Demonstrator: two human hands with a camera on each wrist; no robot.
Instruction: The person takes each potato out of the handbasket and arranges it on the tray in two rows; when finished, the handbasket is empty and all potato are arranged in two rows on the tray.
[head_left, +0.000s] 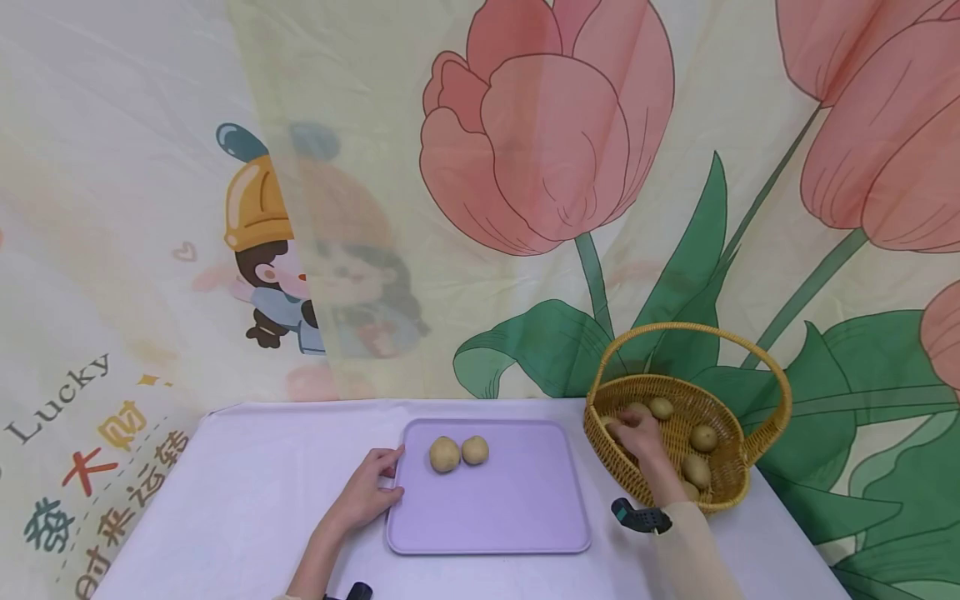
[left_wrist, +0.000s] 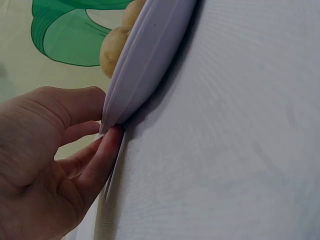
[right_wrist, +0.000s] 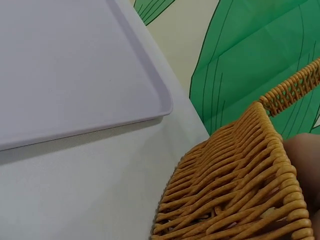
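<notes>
A light purple tray (head_left: 517, 500) lies on the table with two potatoes (head_left: 444, 454) side by side near its far left corner. My left hand (head_left: 367, 492) holds the tray's left edge; in the left wrist view, its thumb (left_wrist: 87, 103) meets the rim and a fingertip reaches the underside. To the right stands a wicker basket (head_left: 720, 500) with several potatoes (head_left: 696, 471) inside. My right hand (head_left: 639, 435) reaches into the basket's left side, its fingers on a potato (head_left: 608, 423) that they partly cover. In the right wrist view the basket wall hides most of that hand.
The basket's tall arched handle (head_left: 693, 327) rises over its opening. A white cloth (head_left: 255, 467) covers the table. Behind it hangs a printed backdrop (head_left: 547, 150) with tulips, close to the table's far edge.
</notes>
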